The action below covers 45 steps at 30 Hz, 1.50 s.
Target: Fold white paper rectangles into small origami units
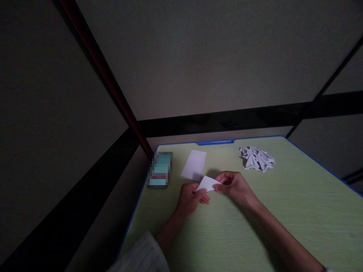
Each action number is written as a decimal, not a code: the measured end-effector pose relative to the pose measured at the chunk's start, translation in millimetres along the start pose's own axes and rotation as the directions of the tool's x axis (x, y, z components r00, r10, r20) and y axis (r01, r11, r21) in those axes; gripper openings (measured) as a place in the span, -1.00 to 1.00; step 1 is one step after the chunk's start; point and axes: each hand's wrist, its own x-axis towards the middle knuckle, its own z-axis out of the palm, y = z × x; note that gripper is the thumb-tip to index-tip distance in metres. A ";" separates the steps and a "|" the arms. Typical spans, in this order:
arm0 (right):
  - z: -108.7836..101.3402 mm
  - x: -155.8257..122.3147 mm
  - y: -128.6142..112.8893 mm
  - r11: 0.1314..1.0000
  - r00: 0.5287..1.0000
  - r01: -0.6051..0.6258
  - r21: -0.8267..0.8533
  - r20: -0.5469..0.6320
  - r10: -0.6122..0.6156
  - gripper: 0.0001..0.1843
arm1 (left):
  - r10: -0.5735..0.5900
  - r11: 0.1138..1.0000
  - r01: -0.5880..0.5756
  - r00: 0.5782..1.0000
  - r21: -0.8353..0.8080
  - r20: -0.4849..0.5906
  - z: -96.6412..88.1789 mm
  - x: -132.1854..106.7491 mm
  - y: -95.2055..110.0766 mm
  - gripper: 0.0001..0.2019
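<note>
A small white folded paper [208,183] is held just above the pale green table [297,211]. My left hand [191,198] pinches its lower left edge with curled fingers. My right hand [234,186] grips its right end, fingers closed on it. Just beyond the hands a flat white sheet of paper [194,165] lies on the table. A pile of several folded white paper planes [256,158] sits at the far right of the table.
A phone [160,170] with a lit, blurred screen lies near the table's far left corner. The table has a blue rim [215,142] and stands against beige walls with dark beams. A light sleeve [141,255] shows at the bottom edge.
</note>
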 end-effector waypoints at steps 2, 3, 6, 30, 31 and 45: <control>-12.0 2.0 -1.8 1.000 0.999 0.006 0.002 -0.042 -0.006 -0.71 | 0.006 1.000 -0.005 1.000 0.005 -0.017 -4.0 0.9 -0.7 -0.79; -18.5 2.8 -3.2 1.000 0.997 0.019 -0.003 -0.081 -0.019 -0.70 | 0.006 1.000 -0.006 1.000 0.004 -0.030 -6.4 1.7 -1.1 -0.78; -31.6 2.9 -9.4 0.997 0.970 0.074 0.035 -0.234 -0.064 -0.68 | 0.012 1.000 -0.014 0.994 -0.011 -0.112 -11.7 4.7 -1.3 -0.76; -32.3 5.9 -11.6 0.914 0.863 0.287 0.286 -0.492 -0.117 -0.51 | -0.080 0.980 0.090 0.995 -0.178 0.066 7.7 -3.5 -2.4 -0.74; -33.1 5.1 -12.8 0.908 0.849 0.311 0.282 -0.512 -0.132 -0.52 | -0.082 0.976 0.089 0.996 -0.197 0.046 7.9 -4.0 -2.1 -0.75; 14.1 -2.7 9.8 0.992 0.984 0.130 -0.010 0.122 -0.127 -0.62 | -0.092 0.970 0.086 0.996 -0.228 -0.015 18.2 -4.3 5.6 -0.84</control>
